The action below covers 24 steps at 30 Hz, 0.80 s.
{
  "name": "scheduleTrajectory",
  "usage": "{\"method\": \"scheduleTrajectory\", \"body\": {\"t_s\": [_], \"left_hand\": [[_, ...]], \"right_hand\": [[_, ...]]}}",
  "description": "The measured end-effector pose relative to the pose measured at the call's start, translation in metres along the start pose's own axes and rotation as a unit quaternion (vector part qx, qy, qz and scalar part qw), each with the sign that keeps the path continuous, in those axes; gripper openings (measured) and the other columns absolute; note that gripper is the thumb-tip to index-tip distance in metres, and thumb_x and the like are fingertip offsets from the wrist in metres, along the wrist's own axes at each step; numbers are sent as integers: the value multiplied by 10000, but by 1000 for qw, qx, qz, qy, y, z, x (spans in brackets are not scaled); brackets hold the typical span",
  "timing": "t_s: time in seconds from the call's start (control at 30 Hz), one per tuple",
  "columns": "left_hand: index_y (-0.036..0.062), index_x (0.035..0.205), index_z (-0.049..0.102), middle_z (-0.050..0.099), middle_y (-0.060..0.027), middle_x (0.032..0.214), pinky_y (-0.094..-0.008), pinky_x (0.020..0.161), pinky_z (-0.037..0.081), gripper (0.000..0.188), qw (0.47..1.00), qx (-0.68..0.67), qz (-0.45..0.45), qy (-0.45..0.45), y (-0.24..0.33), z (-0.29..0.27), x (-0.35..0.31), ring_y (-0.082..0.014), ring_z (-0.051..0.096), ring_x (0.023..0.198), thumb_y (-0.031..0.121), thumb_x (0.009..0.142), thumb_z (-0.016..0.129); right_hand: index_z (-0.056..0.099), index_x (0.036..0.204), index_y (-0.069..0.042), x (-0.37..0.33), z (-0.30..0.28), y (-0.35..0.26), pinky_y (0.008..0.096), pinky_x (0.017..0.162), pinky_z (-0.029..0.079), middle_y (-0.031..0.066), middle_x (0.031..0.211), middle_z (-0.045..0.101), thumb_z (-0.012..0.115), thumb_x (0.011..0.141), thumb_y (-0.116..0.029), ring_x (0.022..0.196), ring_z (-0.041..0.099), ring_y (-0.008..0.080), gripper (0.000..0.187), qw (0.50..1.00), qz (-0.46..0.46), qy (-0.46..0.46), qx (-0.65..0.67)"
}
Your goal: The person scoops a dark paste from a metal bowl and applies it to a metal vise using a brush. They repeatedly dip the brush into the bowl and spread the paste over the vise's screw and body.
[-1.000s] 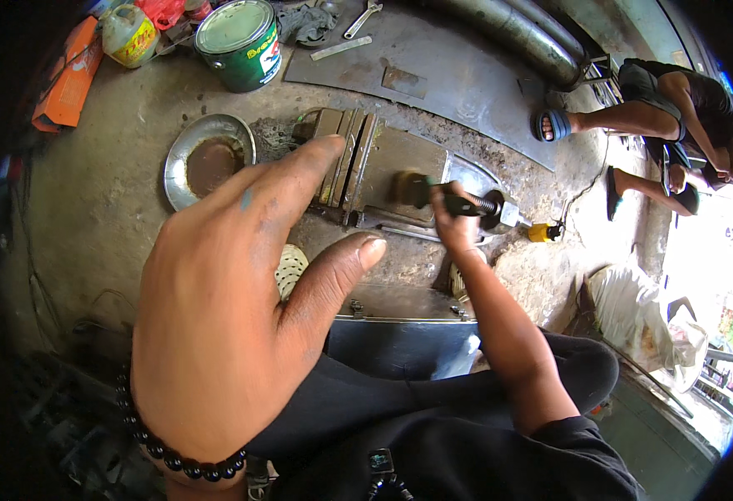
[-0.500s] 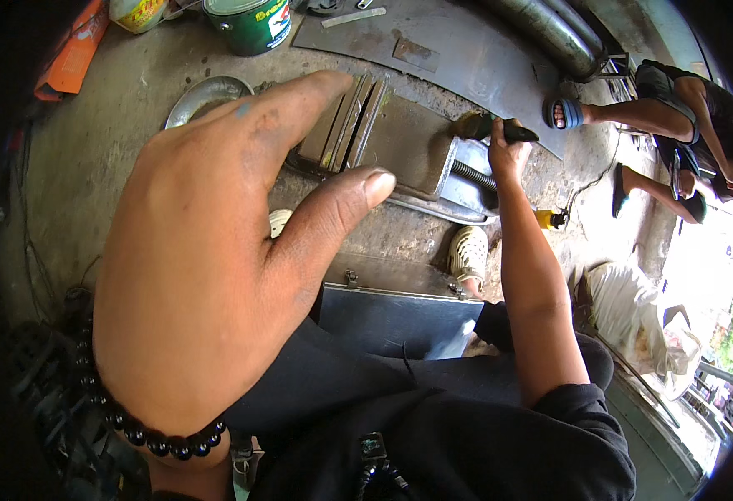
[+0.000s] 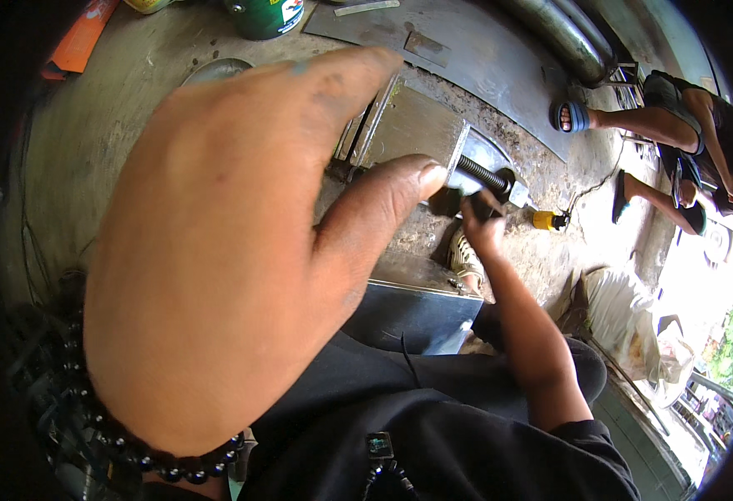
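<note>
My left hand (image 3: pixel 216 242) fills much of the left side, very close, with a black bead bracelet at its wrist. Its thumb and forefinger are spread apart; the other fingers are hidden, and nothing shows in it. It covers part of a grey metal vise (image 3: pixel 421 125) lying on the floor, which has a threaded screw (image 3: pixel 483 171) at its right end. My right hand (image 3: pixel 485 234), blurred by motion, is closed around a dark brush (image 3: pixel 445 201). The brush is low beside the vise's near edge, below the screw; I cannot tell whether it touches.
A metal box (image 3: pixel 417 313) stands before my legs. Beyond the vise lie a steel sheet (image 3: pixel 500 92) and a large pipe (image 3: pixel 563 37). A yellow object (image 3: pixel 543 220) sits right of the screw. Another person's sandalled foot (image 3: pixel 573 117) is at the right. A green bucket (image 3: pixel 262 18) stands far left.
My right hand has brought the brush from over the vise's right end toward me, down to its near side. My left hand has shifted right and looks larger. The view has shifted slightly.
</note>
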State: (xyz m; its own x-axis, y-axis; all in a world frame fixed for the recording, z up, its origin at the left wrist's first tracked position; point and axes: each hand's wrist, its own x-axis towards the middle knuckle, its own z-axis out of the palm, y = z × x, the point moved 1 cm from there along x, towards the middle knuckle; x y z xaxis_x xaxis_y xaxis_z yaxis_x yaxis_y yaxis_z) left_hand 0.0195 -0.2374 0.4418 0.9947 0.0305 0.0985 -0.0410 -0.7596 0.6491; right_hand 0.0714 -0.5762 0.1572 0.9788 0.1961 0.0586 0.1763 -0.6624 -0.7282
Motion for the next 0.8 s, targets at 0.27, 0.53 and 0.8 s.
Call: {"method": "scheduleTrajectory", "body": {"t_s": [0.27, 0.53, 0.8], "left_hand": [[42, 1313, 598, 680, -206, 1127, -377, 944, 489, 504, 998, 45, -46, -8, 0, -7, -3, -288, 651, 1058, 259, 876, 721], [36, 1311, 599, 679, -216, 1112, -378, 937, 489, 506, 999, 35, -38, -16, -8, -12, -6, -291, 650, 1055, 293, 889, 711], [12, 1308, 588, 682, -207, 1094, -362, 915, 494, 507, 999, 50, -8, 6, -13, -19, -17, -272, 655, 1030, 293, 902, 701]], "right_hand": [[679, 891, -25, 190, -7, 25, 463, 753, 518, 231, 803, 680, 661, 861, -356, 818, 668, 431, 332, 983, 19, 86, -162], [590, 791, -19, 94, 3, 23, 391, 589, 478, 208, 701, 626, 679, 868, -227, 602, 613, 324, 240, 992, -14, 100, -75], [615, 893, -58, -39, -2, -37, 444, 606, 532, 174, 789, 643, 698, 817, -89, 685, 657, 405, 118, 961, -105, -177, -184]]}}
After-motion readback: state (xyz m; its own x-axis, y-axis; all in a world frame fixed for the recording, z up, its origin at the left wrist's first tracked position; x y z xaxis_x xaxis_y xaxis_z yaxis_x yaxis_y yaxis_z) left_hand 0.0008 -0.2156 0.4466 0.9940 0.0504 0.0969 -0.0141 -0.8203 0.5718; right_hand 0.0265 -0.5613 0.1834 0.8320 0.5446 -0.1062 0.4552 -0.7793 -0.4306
